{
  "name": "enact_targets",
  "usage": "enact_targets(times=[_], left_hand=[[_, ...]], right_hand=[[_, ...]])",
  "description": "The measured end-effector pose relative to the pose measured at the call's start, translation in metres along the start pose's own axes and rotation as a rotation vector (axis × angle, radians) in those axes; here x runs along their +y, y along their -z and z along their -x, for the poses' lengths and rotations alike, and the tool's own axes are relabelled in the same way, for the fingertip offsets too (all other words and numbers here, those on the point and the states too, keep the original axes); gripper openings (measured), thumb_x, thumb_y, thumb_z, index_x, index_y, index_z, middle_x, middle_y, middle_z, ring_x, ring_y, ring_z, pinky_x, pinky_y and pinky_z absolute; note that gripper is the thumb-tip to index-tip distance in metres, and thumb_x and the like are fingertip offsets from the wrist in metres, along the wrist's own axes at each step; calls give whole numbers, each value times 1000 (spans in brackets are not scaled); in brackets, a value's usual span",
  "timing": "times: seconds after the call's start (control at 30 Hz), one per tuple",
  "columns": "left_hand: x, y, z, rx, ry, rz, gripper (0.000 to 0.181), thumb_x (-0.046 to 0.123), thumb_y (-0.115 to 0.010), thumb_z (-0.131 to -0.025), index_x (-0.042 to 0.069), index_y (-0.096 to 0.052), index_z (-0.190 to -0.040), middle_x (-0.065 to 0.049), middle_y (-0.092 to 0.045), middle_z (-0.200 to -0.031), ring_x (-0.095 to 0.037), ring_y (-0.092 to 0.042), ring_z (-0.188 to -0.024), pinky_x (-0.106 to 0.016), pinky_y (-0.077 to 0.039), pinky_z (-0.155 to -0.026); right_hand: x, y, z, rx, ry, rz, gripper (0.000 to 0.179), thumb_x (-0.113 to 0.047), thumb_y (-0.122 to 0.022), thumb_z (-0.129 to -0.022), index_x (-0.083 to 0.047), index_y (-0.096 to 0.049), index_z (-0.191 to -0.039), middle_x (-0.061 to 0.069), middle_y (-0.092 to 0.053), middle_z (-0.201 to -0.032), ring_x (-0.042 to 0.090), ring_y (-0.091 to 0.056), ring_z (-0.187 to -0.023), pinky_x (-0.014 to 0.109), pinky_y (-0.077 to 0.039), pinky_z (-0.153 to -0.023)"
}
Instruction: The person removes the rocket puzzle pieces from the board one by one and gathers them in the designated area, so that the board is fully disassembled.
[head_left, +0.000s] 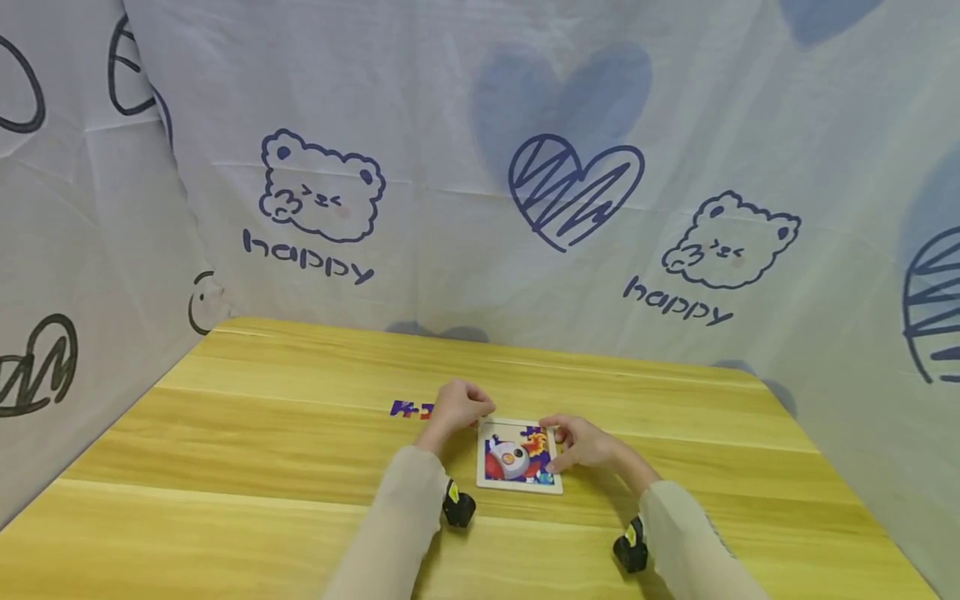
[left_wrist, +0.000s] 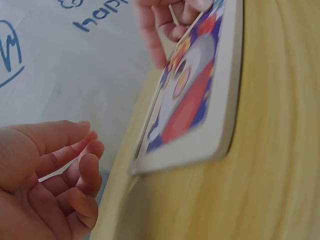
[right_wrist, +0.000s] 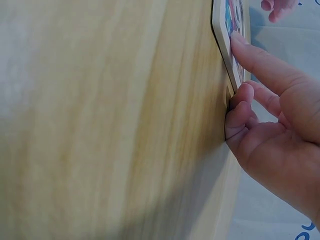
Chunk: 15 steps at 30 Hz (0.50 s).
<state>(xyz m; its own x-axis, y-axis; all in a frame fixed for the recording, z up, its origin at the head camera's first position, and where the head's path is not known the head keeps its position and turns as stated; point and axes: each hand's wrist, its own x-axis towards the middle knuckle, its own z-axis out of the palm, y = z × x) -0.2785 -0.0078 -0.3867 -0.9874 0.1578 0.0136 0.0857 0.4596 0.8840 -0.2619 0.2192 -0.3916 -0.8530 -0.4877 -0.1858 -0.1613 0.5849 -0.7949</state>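
A square jigsaw puzzle point(head_left: 517, 458) in a pale frame lies on the wooden table, showing a cartoon bird and flames on purple. Its upper strip is bare pale board. My right hand point(head_left: 588, 443) holds the puzzle's right edge, the thumb point(right_wrist: 245, 47) on its face and the other fingers curled by the rim. Just off the upper left corner, my left hand point(head_left: 459, 406) hovers with fingers loosely bent. Nothing shows between them in the left wrist view point(left_wrist: 55, 175). Loose purple puzzle pieces point(head_left: 405, 408) lie left of that hand, which partly hides them.
The yellow wood-grain table point(head_left: 262, 467) extends around the puzzle on all sides. A white cloth point(head_left: 450, 167) printed with bears and hearts hangs behind its far edge and along the sides. Black wrist cameras point(head_left: 459, 506) sit at both sleeves.
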Motion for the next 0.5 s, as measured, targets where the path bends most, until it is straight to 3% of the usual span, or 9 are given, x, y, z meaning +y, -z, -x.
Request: enact_targets(times=[0.23, 0.5], left_hand=[[9, -15, 0, -40, -7, 2, 9, 10, -66, -80, 2, -68, -81, -3, -59, -68, -11, -48, -50, -22, -40, -47], [16, -29, -1, -89, 5, -26, 7, 8, -69, -77, 3, -69, -81, -4, -60, -71, -14, -52, -58, -25, -45, -53]], right_hand=[[1, 1, 0, -3, -1, -18, 66, 0, -72, -71, 11, -37, -126, 9, -41, -84, 16, -35, -67, 23, -32, -56], [4, 1, -2, 2, -5, 23, 66, -1, -73, -71, 9, -39, -126, 8, -42, -83, 16, -36, -64, 24, -32, -56]])
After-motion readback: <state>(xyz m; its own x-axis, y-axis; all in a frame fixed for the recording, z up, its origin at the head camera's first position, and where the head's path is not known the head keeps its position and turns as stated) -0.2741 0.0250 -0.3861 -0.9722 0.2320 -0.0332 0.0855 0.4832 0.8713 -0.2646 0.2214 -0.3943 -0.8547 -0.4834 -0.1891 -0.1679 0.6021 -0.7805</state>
